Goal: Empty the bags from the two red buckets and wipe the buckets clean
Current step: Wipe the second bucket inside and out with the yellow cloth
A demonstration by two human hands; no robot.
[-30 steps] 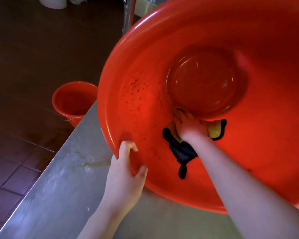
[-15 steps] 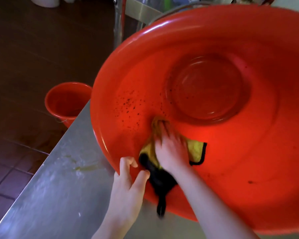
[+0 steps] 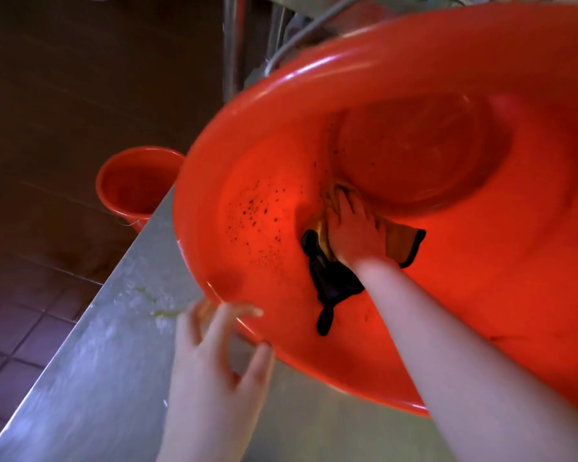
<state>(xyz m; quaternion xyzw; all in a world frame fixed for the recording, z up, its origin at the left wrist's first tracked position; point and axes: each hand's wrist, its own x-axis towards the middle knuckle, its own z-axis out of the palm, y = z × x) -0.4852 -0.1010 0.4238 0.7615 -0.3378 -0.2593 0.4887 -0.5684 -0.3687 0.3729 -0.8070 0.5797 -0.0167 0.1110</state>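
**Steel counter, tilted bucket, cloth on the wall**

Stainless steel counter [image 3: 90,378] runs diagonally across the lower half of the view, with dark tiled floor [image 3: 47,95] beyond its left edge. On the counter a large red bucket [image 3: 481,295] lies tipped, its mouth turned toward the camera and its round base visible deep inside. It holds no bag. Dark specks [image 3: 254,215] dot the left inner wall.

The right hand [image 3: 354,231] reaches in and presses a yellow cloth with black trim [image 3: 404,241] flat against the wall, just beside the edge of the base. Its fingers are spread over the cloth, and a dark corner hangs below the wrist.

The left hand [image 3: 214,378] is at the lower rim, blurred, with fingers apart and loosely bent. Whether it actually clasps the rim cannot be told.

A second red bucket [image 3: 131,185] stands upright on the floor, close to the counter's edge and partly hidden behind the big bucket's rim; nothing shows inside it. A yellowish smear [image 3: 162,313] marks the counter near the left fingertips. Metal uprights [image 3: 231,45] rise behind the tipped bucket.
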